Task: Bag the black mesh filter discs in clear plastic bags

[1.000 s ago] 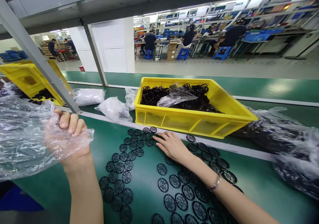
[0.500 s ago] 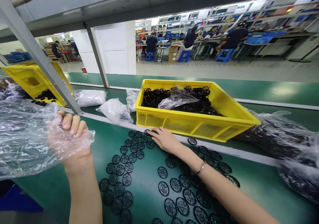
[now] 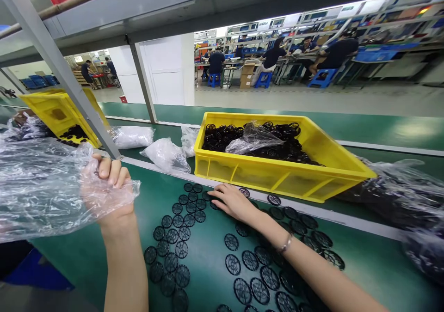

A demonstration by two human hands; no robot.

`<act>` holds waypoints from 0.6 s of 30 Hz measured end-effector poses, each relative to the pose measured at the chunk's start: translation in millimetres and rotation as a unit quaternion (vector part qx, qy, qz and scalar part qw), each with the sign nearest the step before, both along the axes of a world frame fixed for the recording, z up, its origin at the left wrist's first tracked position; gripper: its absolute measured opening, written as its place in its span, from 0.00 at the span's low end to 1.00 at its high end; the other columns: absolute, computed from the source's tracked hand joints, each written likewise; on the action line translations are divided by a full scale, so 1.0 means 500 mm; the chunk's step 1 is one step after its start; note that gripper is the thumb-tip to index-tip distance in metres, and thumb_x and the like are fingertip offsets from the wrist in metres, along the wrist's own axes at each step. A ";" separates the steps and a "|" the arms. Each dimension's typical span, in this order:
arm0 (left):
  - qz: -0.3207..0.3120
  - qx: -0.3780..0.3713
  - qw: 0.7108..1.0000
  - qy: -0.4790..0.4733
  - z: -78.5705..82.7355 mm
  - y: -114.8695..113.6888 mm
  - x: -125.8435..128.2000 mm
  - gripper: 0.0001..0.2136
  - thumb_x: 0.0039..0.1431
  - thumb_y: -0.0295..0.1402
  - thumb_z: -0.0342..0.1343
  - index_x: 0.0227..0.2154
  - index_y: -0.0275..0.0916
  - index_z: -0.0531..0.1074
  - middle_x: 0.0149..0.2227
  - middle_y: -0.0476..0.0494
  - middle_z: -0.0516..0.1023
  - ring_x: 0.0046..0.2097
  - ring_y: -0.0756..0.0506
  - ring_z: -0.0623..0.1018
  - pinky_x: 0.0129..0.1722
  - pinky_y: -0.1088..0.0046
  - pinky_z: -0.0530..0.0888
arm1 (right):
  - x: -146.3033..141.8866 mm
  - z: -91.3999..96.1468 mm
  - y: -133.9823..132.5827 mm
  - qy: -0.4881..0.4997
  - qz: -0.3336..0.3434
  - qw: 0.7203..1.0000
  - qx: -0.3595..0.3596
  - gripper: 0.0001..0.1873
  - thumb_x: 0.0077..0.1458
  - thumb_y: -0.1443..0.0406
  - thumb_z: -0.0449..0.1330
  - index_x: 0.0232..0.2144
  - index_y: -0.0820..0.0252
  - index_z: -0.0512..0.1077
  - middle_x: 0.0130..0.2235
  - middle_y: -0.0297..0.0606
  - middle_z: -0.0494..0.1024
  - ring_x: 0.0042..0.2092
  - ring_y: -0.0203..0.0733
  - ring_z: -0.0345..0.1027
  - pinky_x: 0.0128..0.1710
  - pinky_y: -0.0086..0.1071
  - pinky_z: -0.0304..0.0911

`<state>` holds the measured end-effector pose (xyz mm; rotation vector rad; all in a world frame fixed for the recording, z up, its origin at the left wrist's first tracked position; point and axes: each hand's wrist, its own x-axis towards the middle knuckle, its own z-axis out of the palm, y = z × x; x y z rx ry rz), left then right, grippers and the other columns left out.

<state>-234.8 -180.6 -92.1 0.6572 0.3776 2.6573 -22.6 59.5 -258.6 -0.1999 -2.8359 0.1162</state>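
Many blk discs (image 3: 190,207) nr R hand (image 3: 234,203); L hand (image 3: 110,188) grips bag (image 3: 41,189).

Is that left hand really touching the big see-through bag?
Touching. The head view shows the left hand gripping the bag, its fingers curled over the bunched plastic.

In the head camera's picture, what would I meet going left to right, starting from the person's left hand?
Left hand gripping a clear plastic bag → nearest white-filled bag → right hand, fingers spread near black wheel-shaped parts → dark-filled plastic bag at the right edge.
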 end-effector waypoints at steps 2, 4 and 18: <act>0.004 0.006 1.000 -0.001 0.001 -0.004 -0.004 0.16 0.72 0.31 0.36 0.34 0.36 0.68 0.18 0.53 0.66 0.16 0.54 0.63 0.13 0.81 0.60 | 0.037 -0.008 0.015 -0.005 -0.002 1.000 0.003 0.14 0.67 0.61 0.55 0.50 0.56 0.75 0.45 0.45 0.75 0.48 0.50 0.68 0.49 0.46 0.68; 0.001 0.007 1.000 -0.001 0.001 -0.003 -0.004 0.14 0.71 0.31 0.38 0.34 0.37 0.68 0.18 0.54 0.65 0.16 0.54 0.64 0.13 0.81 0.60 | 0.083 -0.011 0.028 -0.002 -0.010 1.000 0.003 0.14 0.67 0.61 0.54 0.49 0.56 0.75 0.47 0.46 0.75 0.49 0.52 0.68 0.50 0.48 0.68; -0.025 0.051 0.998 0.007 0.003 -0.020 0.020 0.17 0.73 0.34 0.35 0.35 0.36 0.67 0.18 0.54 0.65 0.16 0.55 0.64 0.13 0.83 0.60 | -0.127 -0.044 -0.165 0.043 -0.171 0.954 -0.241 0.38 0.68 0.51 0.42 0.68 0.76 0.51 0.71 0.57 0.50 0.72 0.53 0.39 0.70 0.48 0.41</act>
